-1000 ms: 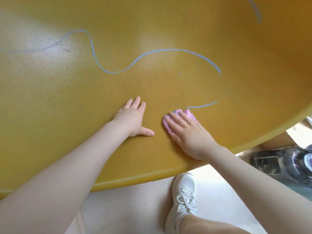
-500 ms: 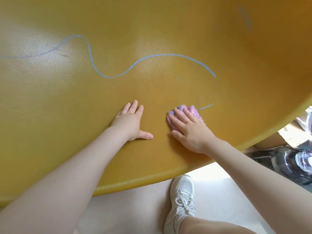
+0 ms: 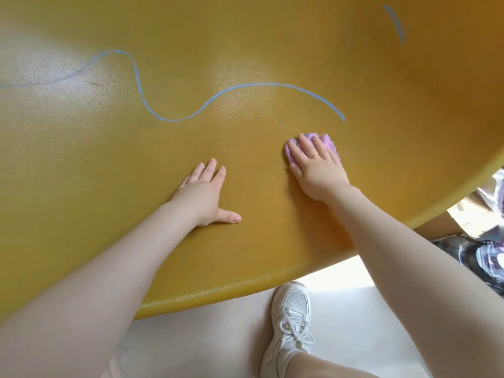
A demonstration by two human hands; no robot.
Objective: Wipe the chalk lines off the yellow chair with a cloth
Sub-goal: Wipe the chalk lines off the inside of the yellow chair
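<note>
Two flat hands [image 3: 317,170]; fluffy pink cloth [image 3: 328,141]; pebbled yellow chair [image 3: 272,241]

Both hands flat, left hand [image 3: 203,193] and right hand [image 3: 316,170]

Both arms are bare from the near edge of the view to the wrists, with no sleeves, watch or bracelet showing. The left hand [image 3: 203,192] wears nothing on its fingers [image 3: 211,166]. The right hand [image 3: 317,170] carries a thin gold-coloured ring [image 3: 315,154] on one finger. Fingernails are short and unpainted as far as can be seen. At the near right, one bare lower leg ends in a white trainer [image 3: 290,323] with a mesh toe panel, white laces tied in a bow and a white sole.
</note>
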